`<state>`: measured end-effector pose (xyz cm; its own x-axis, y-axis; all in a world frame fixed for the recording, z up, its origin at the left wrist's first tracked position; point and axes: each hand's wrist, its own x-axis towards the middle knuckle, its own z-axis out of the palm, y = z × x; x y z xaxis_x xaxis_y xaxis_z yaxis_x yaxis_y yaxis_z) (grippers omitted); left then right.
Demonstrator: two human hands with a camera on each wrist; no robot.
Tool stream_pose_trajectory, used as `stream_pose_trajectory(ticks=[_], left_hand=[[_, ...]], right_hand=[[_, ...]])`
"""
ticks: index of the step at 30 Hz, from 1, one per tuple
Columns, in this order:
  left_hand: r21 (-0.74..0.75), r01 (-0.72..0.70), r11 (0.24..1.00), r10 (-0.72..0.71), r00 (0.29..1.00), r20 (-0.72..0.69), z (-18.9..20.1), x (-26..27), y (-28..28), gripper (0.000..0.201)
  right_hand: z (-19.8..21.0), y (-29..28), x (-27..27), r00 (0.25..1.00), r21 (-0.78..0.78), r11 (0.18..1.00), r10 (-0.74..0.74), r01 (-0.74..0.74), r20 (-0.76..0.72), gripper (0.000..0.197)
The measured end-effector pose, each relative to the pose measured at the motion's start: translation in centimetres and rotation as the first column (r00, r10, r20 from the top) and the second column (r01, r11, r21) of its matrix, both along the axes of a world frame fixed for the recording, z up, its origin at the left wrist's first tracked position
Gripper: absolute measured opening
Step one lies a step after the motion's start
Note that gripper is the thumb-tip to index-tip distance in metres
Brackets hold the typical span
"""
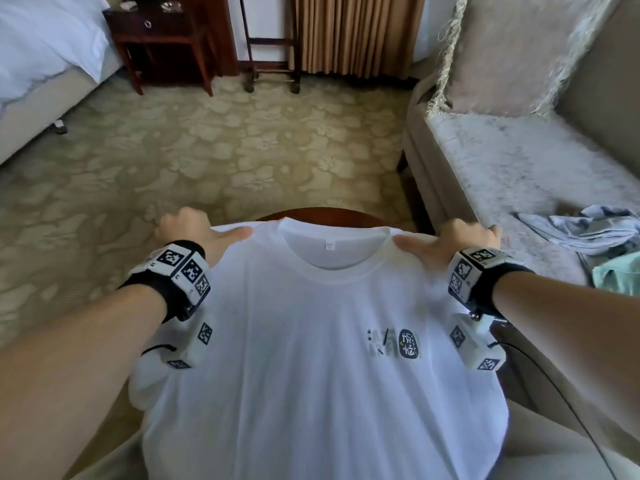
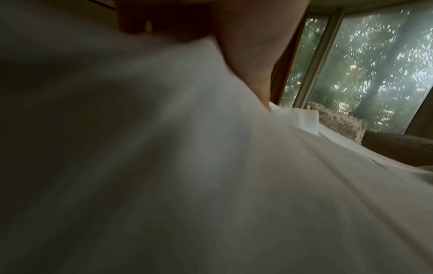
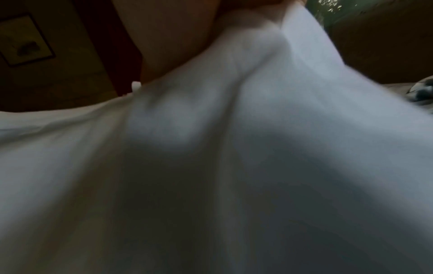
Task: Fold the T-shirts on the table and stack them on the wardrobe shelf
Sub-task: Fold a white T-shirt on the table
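A white T-shirt (image 1: pixel 311 358) with a small dark print on its chest lies front up over a round dark wooden table (image 1: pixel 311 213), collar at the far side. My left hand (image 1: pixel 194 233) grips the shirt's left shoulder, thumb on top and fingers curled under the cloth. My right hand (image 1: pixel 453 240) grips the right shoulder the same way. In the left wrist view the white T-shirt (image 2: pixel 187 176) fills the picture below my thumb (image 2: pixel 253 55). In the right wrist view the T-shirt (image 3: pixel 234 148) bunches up toward my hand (image 3: pixel 182 37).
A grey sofa (image 1: pixel 519 161) stands to the right, with a crumpled blue-grey garment (image 1: pixel 585 230) and a pale green one (image 1: pixel 616 275) on its seat. A bed (image 1: pixel 38 64) is at the far left, a dark nightstand (image 1: pixel 162 39) and a luggage rack (image 1: pixel 270 46) behind. Patterned carpet (image 1: pixel 225 143) lies beyond the table.
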<state>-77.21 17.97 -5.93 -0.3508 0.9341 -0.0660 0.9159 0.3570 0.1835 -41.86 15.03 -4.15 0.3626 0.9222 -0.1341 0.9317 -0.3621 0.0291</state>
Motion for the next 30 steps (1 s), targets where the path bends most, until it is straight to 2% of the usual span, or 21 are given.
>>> stream_pose_trajectory(ticks=[5,8,11,13,16,18,20,22,25,28,30], left_hand=[[-0.12,-0.005,0.993,0.009,1.0,0.028,-4.0,-0.8,3.7,0.078],[-0.158,-0.005,0.987,0.017,0.997,0.075,-5.9,-0.9,5.2,0.087],[-0.216,-0.016,0.976,0.034,0.997,0.076,-6.3,-0.9,5.6,0.094],[-0.215,-0.034,0.976,0.049,0.997,0.065,-5.5,-0.4,5.2,0.086],[-0.201,-0.044,0.979,0.065,0.993,0.1,-4.2,0.0,4.5,0.075],[-0.214,-0.029,0.976,0.069,0.981,0.181,-2.9,0.6,3.9,0.081],[-0.197,-0.002,0.98,0.06,0.955,0.292,-1.1,1.9,2.9,0.072],[-0.187,0.049,0.981,0.028,0.921,0.389,0.4,3.9,1.6,0.061],[-0.181,0.154,0.971,-0.055,0.886,0.461,1.6,8.2,-0.8,0.045],[-0.224,0.3,0.927,-0.172,0.874,0.455,1.0,13.2,-3.5,0.057],[-0.245,0.384,0.89,-0.243,0.855,0.458,-0.2,16.7,-5.4,0.066]], right_hand=[[-4.1,4.0,0.1,0.999,-0.103,0.994,0.018,-0.023,-0.05,0.082],[-5.7,5.3,0.1,0.993,-0.148,0.989,-0.039,0.022,-0.115,0.081],[-6.2,6.0,-0.2,0.978,-0.161,0.984,-0.105,0.076,-0.182,0.102],[-5.7,6.2,-0.1,0.969,-0.171,0.982,-0.114,0.077,-0.219,0.109],[-3.9,5.9,0.5,0.918,-0.188,0.975,-0.177,0.116,-0.354,0.088],[-2.3,4.7,1.3,0.894,-0.184,0.971,-0.216,0.154,-0.392,0.07],[-0.8,3.1,2.4,0.863,-0.185,0.965,-0.251,0.186,-0.439,0.053],[0.4,1.4,3.2,0.842,-0.211,0.956,-0.283,0.206,-0.46,0.048],[1.7,-1.1,3.6,0.862,-0.285,0.939,-0.302,0.194,-0.406,0.046],[0.9,-3.2,4.7,0.88,-0.304,0.942,-0.26,0.141,-0.397,0.043],[-0.2,-4.2,5.7,0.863,-0.319,0.941,-0.255,0.117,-0.436,0.035]])
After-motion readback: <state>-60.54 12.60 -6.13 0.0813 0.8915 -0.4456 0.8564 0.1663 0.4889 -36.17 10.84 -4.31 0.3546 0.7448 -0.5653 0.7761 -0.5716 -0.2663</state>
